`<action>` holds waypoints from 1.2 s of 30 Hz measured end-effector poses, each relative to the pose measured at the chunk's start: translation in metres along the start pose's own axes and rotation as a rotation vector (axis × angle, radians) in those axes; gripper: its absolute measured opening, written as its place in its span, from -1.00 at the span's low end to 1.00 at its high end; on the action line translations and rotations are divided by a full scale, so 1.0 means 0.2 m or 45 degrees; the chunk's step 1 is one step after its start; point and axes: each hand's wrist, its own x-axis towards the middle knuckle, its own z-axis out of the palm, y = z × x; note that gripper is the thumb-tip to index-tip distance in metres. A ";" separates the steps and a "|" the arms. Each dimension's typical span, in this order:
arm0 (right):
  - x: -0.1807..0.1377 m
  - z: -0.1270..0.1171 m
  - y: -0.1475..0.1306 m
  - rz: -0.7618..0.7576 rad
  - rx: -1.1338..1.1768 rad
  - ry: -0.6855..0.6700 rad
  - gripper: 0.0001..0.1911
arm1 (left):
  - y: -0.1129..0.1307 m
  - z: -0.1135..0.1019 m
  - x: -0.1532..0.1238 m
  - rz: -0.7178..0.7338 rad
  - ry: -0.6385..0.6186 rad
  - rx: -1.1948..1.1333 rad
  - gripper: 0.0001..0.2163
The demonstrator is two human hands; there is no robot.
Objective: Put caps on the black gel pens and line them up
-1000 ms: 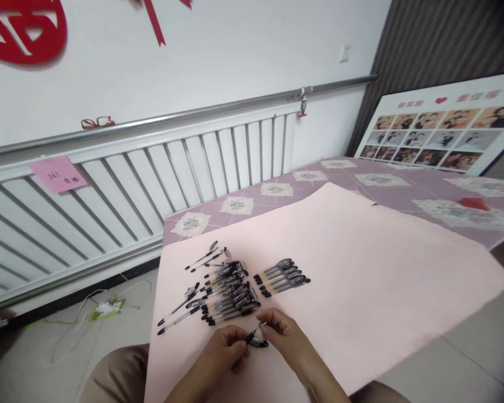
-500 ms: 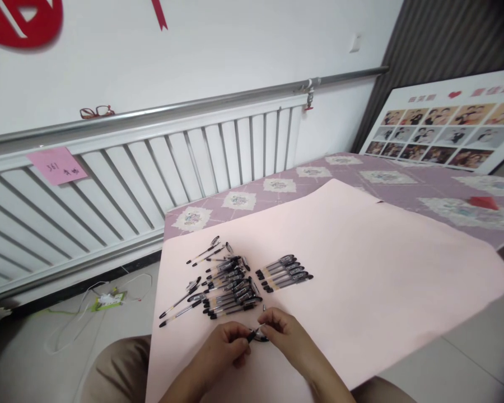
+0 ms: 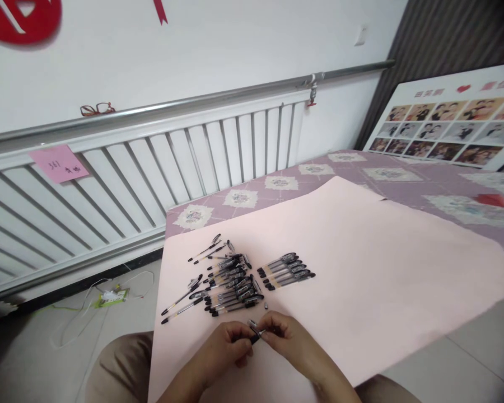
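My left hand (image 3: 235,342) is closed around a black pen (image 3: 255,338), most of it hidden by the fingers. From the other side, my right hand (image 3: 280,334) pinches the end of the same pen, where a small silvery part shows between the fingertips. A small silvery piece (image 3: 266,306) lies on the pink sheet (image 3: 361,268) just beyond my hands. Ahead and to the left is a loose pile of black-capped clear pens (image 3: 233,288). Right of that pile, several similar pens (image 3: 285,271) lie side by side in a neat row.
The pink sheet covers the near part of a table with a purple patterned cloth (image 3: 239,198). Beyond it stand a white radiator (image 3: 218,151) and a pipe. A photo board (image 3: 449,123) leans at the right. A power strip (image 3: 112,298) with cables lies on the floor.
My hands have tilted the pen, and its silvery part now shows above the fingertips. The right fingers have shifted slightly lower. The pile and row stay put, and the view has shifted a little.
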 end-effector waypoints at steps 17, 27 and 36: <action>0.00 -0.01 -0.06 0.050 0.048 -0.022 -0.89 | 0.08 0.04 -0.02 0.045 0.159 0.199 -0.89; 0.00 -0.01 -0.06 0.023 0.032 -0.020 -0.89 | 0.11 0.06 -0.04 0.241 0.382 0.828 -0.90; 0.01 0.00 -0.05 -0.005 0.010 0.007 -0.90 | 0.13 0.07 -0.07 0.405 0.445 1.045 -0.90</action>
